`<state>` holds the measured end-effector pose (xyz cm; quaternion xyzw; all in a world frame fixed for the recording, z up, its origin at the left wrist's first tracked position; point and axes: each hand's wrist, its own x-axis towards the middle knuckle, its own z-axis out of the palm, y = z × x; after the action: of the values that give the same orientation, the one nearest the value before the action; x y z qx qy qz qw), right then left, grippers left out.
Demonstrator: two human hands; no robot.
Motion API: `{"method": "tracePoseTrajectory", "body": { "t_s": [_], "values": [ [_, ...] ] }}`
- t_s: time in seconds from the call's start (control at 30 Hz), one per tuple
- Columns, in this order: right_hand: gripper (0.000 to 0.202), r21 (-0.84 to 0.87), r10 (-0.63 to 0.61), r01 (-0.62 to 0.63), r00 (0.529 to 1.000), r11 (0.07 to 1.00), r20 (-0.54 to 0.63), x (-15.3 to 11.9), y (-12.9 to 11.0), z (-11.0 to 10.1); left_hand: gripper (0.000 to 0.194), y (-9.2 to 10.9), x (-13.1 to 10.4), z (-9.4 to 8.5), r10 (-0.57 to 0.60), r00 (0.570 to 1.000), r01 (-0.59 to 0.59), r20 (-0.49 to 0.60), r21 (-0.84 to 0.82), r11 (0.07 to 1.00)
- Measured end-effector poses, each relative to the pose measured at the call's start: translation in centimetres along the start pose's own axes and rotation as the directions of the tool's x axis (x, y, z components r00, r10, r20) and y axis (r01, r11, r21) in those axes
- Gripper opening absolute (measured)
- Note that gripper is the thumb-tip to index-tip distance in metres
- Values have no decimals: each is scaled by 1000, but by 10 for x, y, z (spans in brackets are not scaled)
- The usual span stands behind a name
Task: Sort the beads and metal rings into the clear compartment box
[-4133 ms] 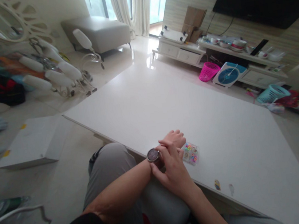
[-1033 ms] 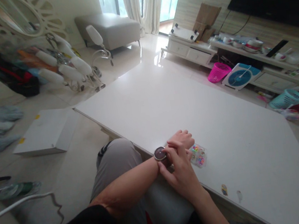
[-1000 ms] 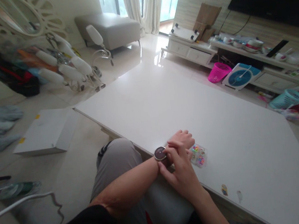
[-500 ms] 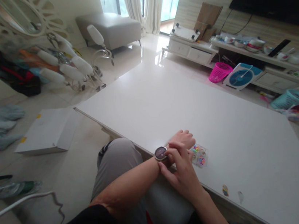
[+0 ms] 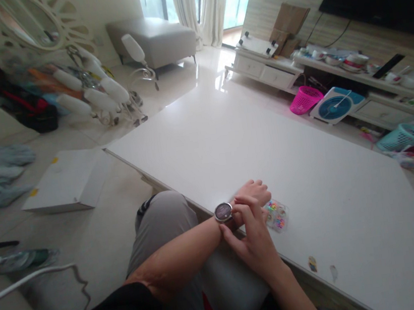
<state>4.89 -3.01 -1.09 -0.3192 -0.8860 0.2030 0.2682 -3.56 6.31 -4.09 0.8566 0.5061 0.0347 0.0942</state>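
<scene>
A round wristwatch [image 5: 223, 212] with a dark face and a silver rim is strapped on my left wrist. Faint light marks show on its face. My left hand [image 5: 253, 192] rests at the near edge of the white table, back upward, its fingers curled in. Across that wrist lies my right hand [image 5: 253, 235], thumb on the near side of the watch and a bent fingertip at the right of its rim. Just beyond my hands sits a small clear plastic box [image 5: 281, 216] of colourful little pieces, partly covered by my fingers.
The white table [image 5: 309, 177] has two worn stickers [image 5: 312, 263] near its front edge. A white box [image 5: 62, 184] lies on the floor at left. Along the TV cabinet stand a pink basket [image 5: 305, 99], a blue-and-white fan [image 5: 336, 106] and a teal basket [image 5: 403, 137].
Light marks on the watch face show more plainly now. Both hands have stayed in nearly the same place, and the view has shifted very slightly.
</scene>
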Motion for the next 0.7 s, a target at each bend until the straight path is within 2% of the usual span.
{"method": "tracePoseTrajectory", "body": {
  "t_s": [0.23, 0.33, 0.43, 0.53, 0.7],
  "values": [
    [26, -14, -15, 15, 1000, 1000, -13, -2, 4, -1, 24, -2, 3, 7, 13, 1000, -13, -5, -7, 1000],
    [30, -36, -46, 43, 996, 998, -81, -3, 11, -10, 25, -2, -2, 10, 23, 998, -25, -58, -41, 999],
    [29, -85, -66, 52, 983, 995, -170, -4, 26, -30, 26, -2, -10, 10, 27, 987, -43, -159, -96, 994],
    [26, -151, -45, 9, 972, 989, -231, -7, 48, -59, 22, -10, -19, 4, 1, 973, -35, -232, -141, 989],
    [25, -211, 48, -137, 924, 968, -380, -24, 98, -97, 22, -46, -24, -10, -234, 943, 120, -237, -413, 903]
  ]
}}
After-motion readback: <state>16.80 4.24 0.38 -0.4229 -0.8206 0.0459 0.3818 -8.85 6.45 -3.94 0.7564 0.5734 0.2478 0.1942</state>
